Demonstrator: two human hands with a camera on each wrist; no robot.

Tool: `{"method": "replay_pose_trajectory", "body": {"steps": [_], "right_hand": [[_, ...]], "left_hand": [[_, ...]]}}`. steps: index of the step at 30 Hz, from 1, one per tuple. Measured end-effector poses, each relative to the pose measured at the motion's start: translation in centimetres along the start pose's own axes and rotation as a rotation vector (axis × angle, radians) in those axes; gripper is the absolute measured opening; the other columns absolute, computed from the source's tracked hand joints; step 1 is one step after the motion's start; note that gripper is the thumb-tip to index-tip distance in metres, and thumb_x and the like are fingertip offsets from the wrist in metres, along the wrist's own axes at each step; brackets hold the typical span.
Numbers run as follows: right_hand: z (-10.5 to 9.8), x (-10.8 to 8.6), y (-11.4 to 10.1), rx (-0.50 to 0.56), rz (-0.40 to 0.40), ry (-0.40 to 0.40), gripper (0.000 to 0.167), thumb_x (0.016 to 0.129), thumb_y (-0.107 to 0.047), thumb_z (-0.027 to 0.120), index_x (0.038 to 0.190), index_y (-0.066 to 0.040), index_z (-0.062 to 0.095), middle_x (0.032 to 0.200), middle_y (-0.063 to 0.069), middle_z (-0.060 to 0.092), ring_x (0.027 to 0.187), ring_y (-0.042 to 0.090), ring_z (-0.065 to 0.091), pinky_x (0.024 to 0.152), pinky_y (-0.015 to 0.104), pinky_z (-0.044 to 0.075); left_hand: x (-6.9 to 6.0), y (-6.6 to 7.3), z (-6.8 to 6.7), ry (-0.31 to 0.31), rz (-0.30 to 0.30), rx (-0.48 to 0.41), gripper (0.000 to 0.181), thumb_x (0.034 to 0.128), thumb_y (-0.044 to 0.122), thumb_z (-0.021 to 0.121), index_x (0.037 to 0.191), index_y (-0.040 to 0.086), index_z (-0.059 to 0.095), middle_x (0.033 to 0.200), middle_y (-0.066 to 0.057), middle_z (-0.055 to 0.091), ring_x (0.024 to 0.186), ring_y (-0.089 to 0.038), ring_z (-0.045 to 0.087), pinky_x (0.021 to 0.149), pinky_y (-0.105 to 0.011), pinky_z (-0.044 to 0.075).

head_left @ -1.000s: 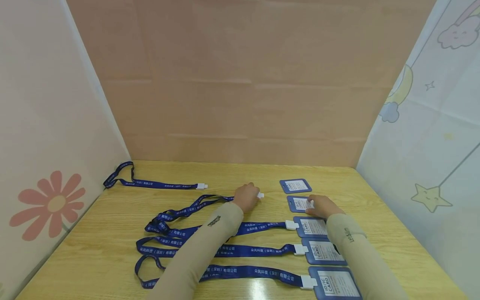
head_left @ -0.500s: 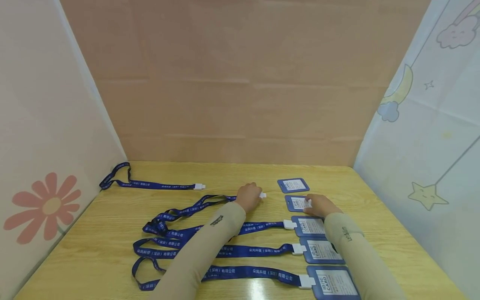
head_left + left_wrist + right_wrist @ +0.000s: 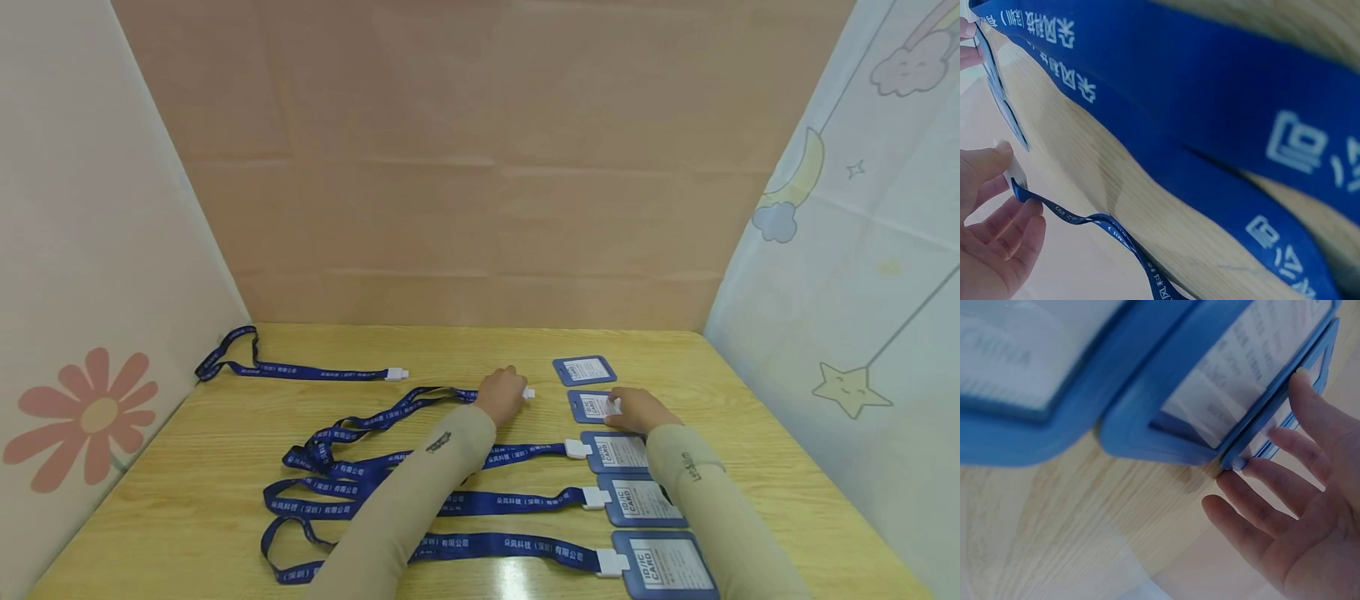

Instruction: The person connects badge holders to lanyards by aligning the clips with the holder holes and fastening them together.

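My left hand (image 3: 501, 396) pinches the white clip (image 3: 1015, 172) of a blue printed lanyard (image 3: 390, 414) between thumb and fingers. The clip's tip pokes out past the fingers, and the strap trails left into a twisted loop. A short gap to the right, my right hand (image 3: 639, 410) grips the right end of a blue-framed badge holder (image 3: 589, 406). In the right wrist view the thumb lies on its near edge and fingers on the far side. Another badge holder (image 3: 585, 370) lies just behind it, apart from any lanyard.
Three lanyards with white clips meet badge holders in rows nearer me, such as the front holder (image 3: 670, 565) and front lanyard (image 3: 510, 546). One more lanyard (image 3: 300, 372) lies at the back left. A brown panel (image 3: 480, 167) and printed side walls enclose the wooden table (image 3: 187, 467).
My left hand has shifted slightly right with the lanyard clip, closer to the badge holder. My right hand stays on that holder. The head view has drifted a little.
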State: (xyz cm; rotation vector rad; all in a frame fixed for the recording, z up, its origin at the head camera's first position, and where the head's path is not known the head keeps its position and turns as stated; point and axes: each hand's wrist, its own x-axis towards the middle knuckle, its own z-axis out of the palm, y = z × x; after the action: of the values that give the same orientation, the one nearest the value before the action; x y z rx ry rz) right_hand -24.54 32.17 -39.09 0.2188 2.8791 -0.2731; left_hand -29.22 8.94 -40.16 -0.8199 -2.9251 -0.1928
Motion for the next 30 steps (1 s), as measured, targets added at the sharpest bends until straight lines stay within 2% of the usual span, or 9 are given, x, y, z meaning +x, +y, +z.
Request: {"method": "replay_pose_trajectory", "body": {"steps": [9,18,24,30], "right_hand": [[-0.1,-0.3,-0.2,0.002,0.008,0.0,0.047,0.088,-0.026,0.064,0.129,-0.006,0.052,0.127,0.023,0.055,0.116,0.041,0.053,0.096,0.055,0.042],[0.1,-0.1,0.0,0.03,0.018,0.001,0.047,0.086,-0.027,0.066,0.127,-0.008,0.053,0.128,0.022,0.055,0.116,0.04,0.053,0.096,0.056,0.042],[0.2,0.1,0.1,0.005,-0.005,0.017,0.045,0.086,-0.026,0.067,0.125,-0.009,0.054,0.127,0.022,0.056,0.115,0.039,0.054,0.095,0.055,0.043],[0.1,0.1,0.0,0.012,0.001,0.013,0.044,0.085,-0.025,0.067,0.125,-0.01,0.055,0.127,0.022,0.056,0.115,0.039,0.054,0.096,0.055,0.042]], "left_hand": [[0.2,0.6,0.3,-0.028,0.001,0.061,0.022,0.0881,0.032,0.063,0.101,0.016,0.071,0.101,-0.003,0.064,0.093,-0.018,0.061,0.079,-0.033,0.054],[0.4,1.2,0.9,-0.033,0.019,0.075,0.021,0.0887,0.032,0.063,0.099,0.015,0.071,0.097,-0.003,0.064,0.087,-0.017,0.06,0.074,-0.032,0.054],[0.6,1.6,1.2,-0.031,0.026,0.085,0.022,0.0886,0.032,0.063,0.101,0.016,0.071,0.097,-0.002,0.065,0.089,-0.017,0.061,0.076,-0.032,0.054],[0.7,2.1,1.3,-0.066,0.015,0.089,0.024,0.0897,0.034,0.06,0.104,0.017,0.07,0.102,-0.002,0.065,0.093,-0.017,0.06,0.08,-0.033,0.054]]}}
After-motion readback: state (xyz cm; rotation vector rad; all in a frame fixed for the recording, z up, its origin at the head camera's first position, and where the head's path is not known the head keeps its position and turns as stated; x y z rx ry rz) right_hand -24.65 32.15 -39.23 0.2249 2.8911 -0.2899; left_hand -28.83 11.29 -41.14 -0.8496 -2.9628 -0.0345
